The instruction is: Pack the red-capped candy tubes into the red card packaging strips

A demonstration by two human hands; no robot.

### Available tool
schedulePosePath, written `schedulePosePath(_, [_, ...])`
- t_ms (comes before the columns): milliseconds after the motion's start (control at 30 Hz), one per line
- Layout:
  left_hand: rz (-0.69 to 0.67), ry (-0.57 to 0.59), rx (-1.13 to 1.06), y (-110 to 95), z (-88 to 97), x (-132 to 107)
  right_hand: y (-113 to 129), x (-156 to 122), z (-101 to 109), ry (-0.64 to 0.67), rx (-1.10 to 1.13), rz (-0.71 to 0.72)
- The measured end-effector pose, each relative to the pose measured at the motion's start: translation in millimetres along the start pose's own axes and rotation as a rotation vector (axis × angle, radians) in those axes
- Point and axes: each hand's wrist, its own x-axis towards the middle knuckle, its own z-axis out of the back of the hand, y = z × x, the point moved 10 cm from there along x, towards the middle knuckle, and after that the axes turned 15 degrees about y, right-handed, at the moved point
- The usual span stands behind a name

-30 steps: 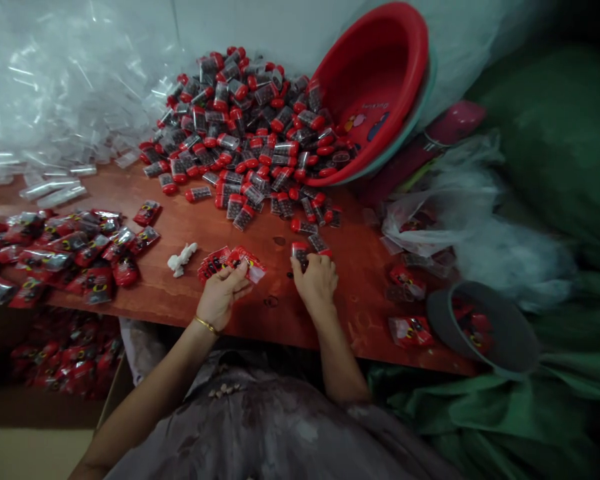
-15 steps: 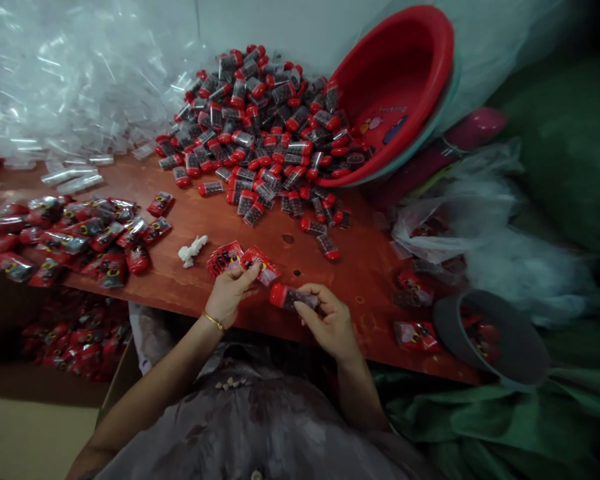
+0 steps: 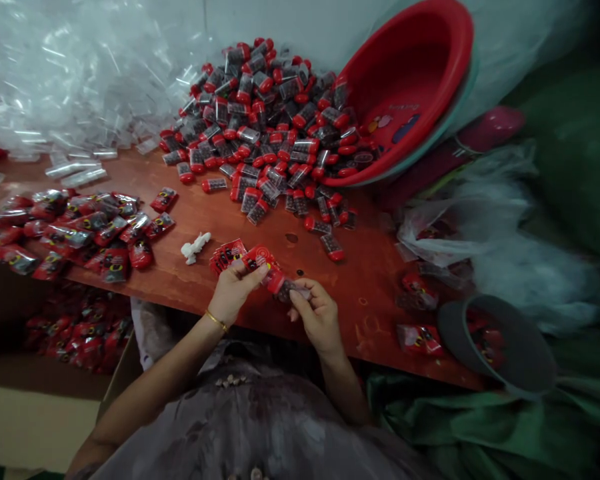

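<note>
In my left hand (image 3: 233,295) is a red printed wrapper (image 3: 258,256), pinched between thumb and fingers. My right hand (image 3: 319,319) grips the clear end of a small red-capped bottle (image 3: 283,289) with dark contents. The bottle's red cap meets the wrapper's near edge; whether it is inside the wrapper I cannot tell. A fanned stack of red wrappers (image 3: 227,255) lies on the table just beyond my left fingers. Left of it is a crumpled white scrap (image 3: 196,248).
A big heap of red-capped bottles (image 3: 260,127) spills from a tilted red basin (image 3: 445,80). Wrapped bottles (image 3: 100,233) lie on the left of the table (image 3: 200,207), near clear plastic sleeves (image 3: 80,87). A grey bin (image 3: 520,340) stands at right; a box of red packs (image 3: 85,333) sits below left.
My right hand has moved left and slightly up, bringing the bottle's red cap against the wrapper. My left hand still holds the wrapper. The view has shifted slightly.
</note>
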Motion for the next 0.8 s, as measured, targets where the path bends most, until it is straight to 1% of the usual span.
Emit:
schedulePosePath(133, [-0.032, 0.026, 0.001, 4.5, -2.8, 2.4, -1.1, 0.9, -2.1, -0.027, 0.037, 0.022])
schedulePosePath(233, [-0.010, 0.034, -0.017, 9.7, -3.4, 3.3, 1.4, -1.2, -1.0, -0.117, -0.067, 0.045])
schedulePosePath(300, [0.020, 0.018, -0.055, 13.0, -2.8, 2.5, 0.7, -2.1, -4.0, -0.154, -0.082, 0.060])
schedulePosePath(433, [0.091, 0.011, -0.100, 19.5, -6.3, -0.6, -9.6, 1.6, -19.6, -0.085, 0.092, 0.069])
schedulePosePath(500, [0.105, 0.026, -0.072, 21.3, -8.7, -1.3, -11.5, 0.5, -18.9, -0.104, 0.069, 0.071])
schedulePosePath(567, [0.093, 0.026, -0.057, 21.7, -8.6, -1.4, -10.5, -1.0, -16.1, -0.122, -0.015, 0.074])
schedulePosePath(633, [0.054, 0.021, -0.074, 20.4, -7.3, -0.7, -10.2, 0.0, -19.2, -0.074, -0.056, 0.071])
schedulePosePath(733, [0.009, 0.041, -0.086, 18.5, -6.3, 1.8, -13.7, 3.1, -29.9, 0.041, 0.007, 0.046])
schedulePosePath(800, [0.015, 0.064, -0.055, 19.4, -6.6, 4.0, -15.1, 3.3, -31.7, 0.043, 0.028, 0.032])
